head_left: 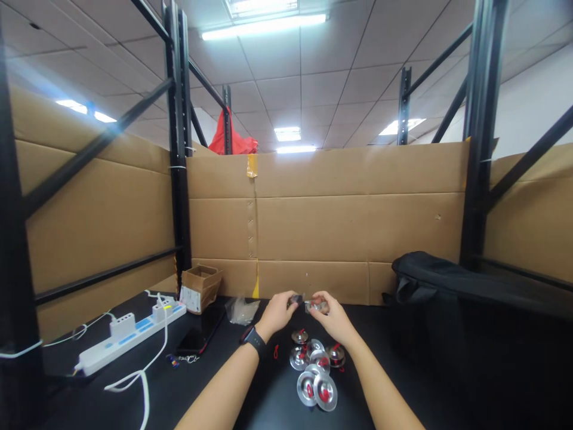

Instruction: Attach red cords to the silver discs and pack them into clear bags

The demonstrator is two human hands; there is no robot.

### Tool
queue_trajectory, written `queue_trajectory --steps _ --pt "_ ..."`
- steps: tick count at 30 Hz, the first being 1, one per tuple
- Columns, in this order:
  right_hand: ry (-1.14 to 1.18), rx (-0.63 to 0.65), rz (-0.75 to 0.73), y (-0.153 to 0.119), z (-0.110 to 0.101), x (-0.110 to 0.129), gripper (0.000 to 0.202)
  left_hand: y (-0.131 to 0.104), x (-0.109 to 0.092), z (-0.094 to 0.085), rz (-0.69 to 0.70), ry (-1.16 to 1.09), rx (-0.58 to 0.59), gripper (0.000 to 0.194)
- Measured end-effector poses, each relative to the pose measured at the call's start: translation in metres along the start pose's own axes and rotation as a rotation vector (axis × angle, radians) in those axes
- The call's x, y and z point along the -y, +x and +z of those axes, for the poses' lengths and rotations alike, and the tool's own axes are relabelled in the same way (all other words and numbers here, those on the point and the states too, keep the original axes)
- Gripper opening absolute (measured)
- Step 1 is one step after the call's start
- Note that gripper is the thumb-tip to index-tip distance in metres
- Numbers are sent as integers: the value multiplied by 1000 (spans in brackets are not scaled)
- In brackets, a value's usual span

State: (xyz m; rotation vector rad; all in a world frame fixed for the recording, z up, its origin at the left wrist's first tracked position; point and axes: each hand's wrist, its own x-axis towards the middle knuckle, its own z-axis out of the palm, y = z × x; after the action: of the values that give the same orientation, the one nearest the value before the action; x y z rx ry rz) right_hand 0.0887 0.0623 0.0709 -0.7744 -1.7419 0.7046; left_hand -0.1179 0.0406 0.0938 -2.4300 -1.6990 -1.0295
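Observation:
My left hand (280, 310), with a dark watch on its wrist, is closed, its thumb and fingers pinching something small and dark. Close beside it, my right hand (331, 313) has its fingers curled around a small, shiny, partly clear thing too small to name. Both hands are raised over the far middle of the black table. Below them lies a loose cluster of small silver cymbals (325, 392) with red cords, several overlapping. One cymbal (299, 337) sits dome up at the back, another (335, 355) beside my right forearm. A red cord loop (276, 352) lies apart on the left.
On the left are a white power strip (129, 337) with a trailing cable, a black phone (197, 337) and a keychain (184, 359). A small cardboard box (201, 288) and clear plastic bag (242, 311) stand behind. A black bag (447, 322) fills the right. Cardboard walls (331, 227) enclose the table (250, 406).

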Motion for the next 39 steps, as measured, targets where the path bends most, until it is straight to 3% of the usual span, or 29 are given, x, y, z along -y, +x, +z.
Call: queue_trajectory --steps 4,8,10,15,18,22,26,30,33,35,39 --pt "69 51 10 -5 4 10 48 -9 -19 11 -2 -539 -101 28" --pt "-18 136 -132 -10 8 27 72 -16 -24 20 -100 -852 -96 37" --pt "-66 134 -182 -11 10 32 64 -17 -24 21 -131 -929 -84 41" --pt "-33 29 -185 -8 10 30 18 -19 -26 14 -187 -1020 -15 47" --pt "-34 -74 -182 -8 7 29 12 -21 -27 12 -168 -1103 40 46" --pt "-52 -171 -88 -7 6 31 14 -21 -25 15 -198 -1089 18 45" --pt "-120 -263 52 -6 2 28 14 -17 -17 16 -273 -1061 -81 44" --pt "-194 -17 117 -4 -8 16 6 -16 -11 9 -289 -1020 -94 41" --pt "17 -46 150 -2 -15 9 54 -20 -9 8 -194 -984 -4 36" --pt "157 -83 167 -1 -19 7 68 -22 -9 11 -124 -967 61 34" --pt "154 178 140 -3 -24 7 44 -27 -11 17 -73 -840 154 31"
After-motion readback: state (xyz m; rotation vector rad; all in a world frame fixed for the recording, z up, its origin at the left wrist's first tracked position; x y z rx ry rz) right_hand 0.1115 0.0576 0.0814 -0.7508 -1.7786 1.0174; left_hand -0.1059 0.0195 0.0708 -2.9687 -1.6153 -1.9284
